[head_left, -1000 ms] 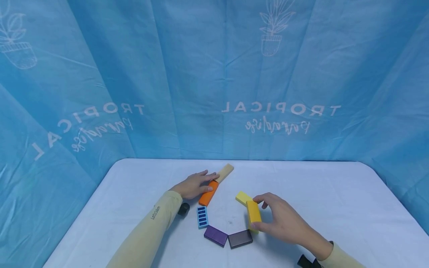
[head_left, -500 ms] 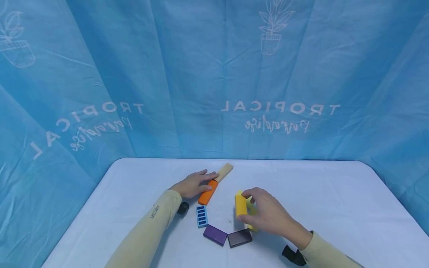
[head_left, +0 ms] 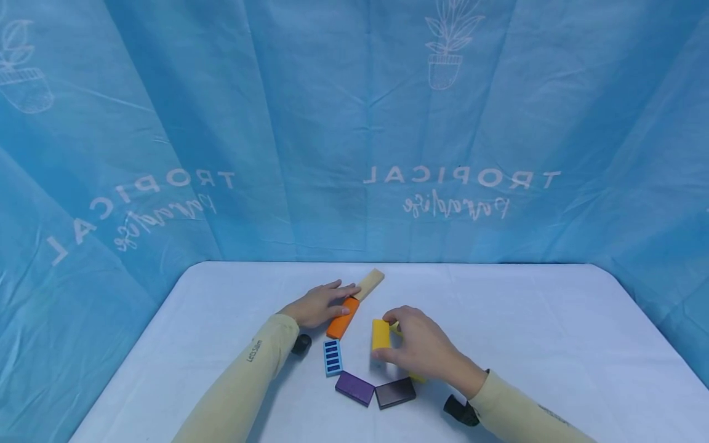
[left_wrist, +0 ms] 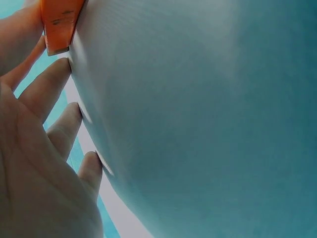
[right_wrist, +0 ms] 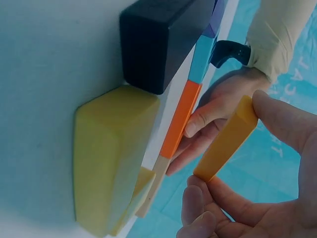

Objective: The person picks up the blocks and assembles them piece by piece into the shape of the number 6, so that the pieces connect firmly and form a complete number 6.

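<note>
My right hand (head_left: 423,344) pinches a yellow block (head_left: 381,334) at its two ends between thumb and fingertips, inside a curve of coloured blocks. In the right wrist view, this block appears raised above the table. My left hand (head_left: 318,306) rests at an orange block (head_left: 339,323), thumb touching it and the other fingers stretched toward a tan block (head_left: 371,282) adjoining its far end. Nearer me come a light blue block (head_left: 333,357) with dark squares, a purple block (head_left: 355,388) and a dark grey block (head_left: 396,393). My right hand partly hides two pale yellow blocks, the larger (right_wrist: 109,158) beside the dark one.
A white table (head_left: 526,326) carries the blocks. Blue curtains (head_left: 310,154) with printed letters and potted plants hang behind it and at the sides. Black wrist devices (head_left: 462,411) sit by both sleeves.
My right hand has carried the yellow block leftward, from over the pale yellow blocks to the inside of the curve. The left hand has stayed at the orange block.
</note>
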Tool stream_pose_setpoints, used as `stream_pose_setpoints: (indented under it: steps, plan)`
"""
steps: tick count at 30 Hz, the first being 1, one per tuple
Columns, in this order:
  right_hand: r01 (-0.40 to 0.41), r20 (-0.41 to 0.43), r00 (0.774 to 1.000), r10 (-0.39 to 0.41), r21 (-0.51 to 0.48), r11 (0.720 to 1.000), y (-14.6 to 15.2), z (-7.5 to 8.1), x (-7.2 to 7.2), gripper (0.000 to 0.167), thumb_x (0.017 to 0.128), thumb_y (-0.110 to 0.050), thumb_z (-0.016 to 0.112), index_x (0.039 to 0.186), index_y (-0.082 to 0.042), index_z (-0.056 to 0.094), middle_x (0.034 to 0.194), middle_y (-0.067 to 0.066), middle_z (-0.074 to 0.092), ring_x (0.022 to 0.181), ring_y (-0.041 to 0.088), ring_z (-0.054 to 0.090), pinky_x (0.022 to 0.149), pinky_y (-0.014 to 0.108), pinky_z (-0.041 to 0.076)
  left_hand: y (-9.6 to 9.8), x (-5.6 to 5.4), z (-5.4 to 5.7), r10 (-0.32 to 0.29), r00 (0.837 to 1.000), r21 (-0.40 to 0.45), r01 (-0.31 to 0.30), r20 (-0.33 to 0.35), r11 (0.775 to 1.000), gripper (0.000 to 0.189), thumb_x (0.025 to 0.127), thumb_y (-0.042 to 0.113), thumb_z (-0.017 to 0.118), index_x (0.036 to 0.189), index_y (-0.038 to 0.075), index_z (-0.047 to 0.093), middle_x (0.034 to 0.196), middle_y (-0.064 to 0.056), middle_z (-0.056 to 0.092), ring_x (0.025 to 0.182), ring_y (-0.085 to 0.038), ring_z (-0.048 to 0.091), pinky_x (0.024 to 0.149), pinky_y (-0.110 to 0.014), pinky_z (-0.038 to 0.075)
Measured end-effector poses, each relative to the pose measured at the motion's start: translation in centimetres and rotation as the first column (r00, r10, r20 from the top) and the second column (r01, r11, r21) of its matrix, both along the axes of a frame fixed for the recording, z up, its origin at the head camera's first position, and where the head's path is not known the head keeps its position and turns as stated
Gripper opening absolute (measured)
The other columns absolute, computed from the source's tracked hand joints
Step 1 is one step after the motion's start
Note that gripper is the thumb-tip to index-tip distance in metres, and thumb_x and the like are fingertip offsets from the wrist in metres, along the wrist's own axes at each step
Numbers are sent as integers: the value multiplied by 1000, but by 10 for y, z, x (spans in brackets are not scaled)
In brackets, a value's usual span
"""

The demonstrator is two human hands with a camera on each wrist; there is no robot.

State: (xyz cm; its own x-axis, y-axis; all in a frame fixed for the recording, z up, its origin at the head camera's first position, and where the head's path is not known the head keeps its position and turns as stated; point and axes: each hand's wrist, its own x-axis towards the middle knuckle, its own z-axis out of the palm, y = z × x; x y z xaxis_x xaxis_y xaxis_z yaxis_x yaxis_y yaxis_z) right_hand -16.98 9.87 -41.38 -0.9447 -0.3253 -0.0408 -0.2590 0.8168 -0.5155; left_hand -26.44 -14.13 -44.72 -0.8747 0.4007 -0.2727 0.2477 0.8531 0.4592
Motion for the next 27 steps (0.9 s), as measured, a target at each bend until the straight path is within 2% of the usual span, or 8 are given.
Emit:
stream_pose_setpoints:
  steps: [6,19,27]
  plan:
    - [-17,-4,1000,17,6,1000,-9,-4,-5,66,77,-48,85,124,-6,67,115,6,66,96,19,58,91,44,55,-1,0,-1,-10,1000,6,11,-3,1000,55,102,42,57,154,36,41,164,-7,29,149,-37,26,114,-66,24]
    - [-60,-33,998,61,49,997,-27,-9,-14,65,76,-51,84,119,-4,69,105,6,68,90,18,58,84,39,55,-1,3,2,-25,999,23,25,-22,999,54,102,38,58,154,34,43,163,-10,31,149,-36,26,115,-65,24]
    - [-70,-20,997,73,125,990,-37,-8,-20,63,77,-51,83,113,-2,69,80,-1,57,74,15,51,64,28,48,1,2,1,-16,1000,9,16,-24,1000,54,102,39,58,154,36,43,163,-8,31,150,-36,26,115,-65,23]
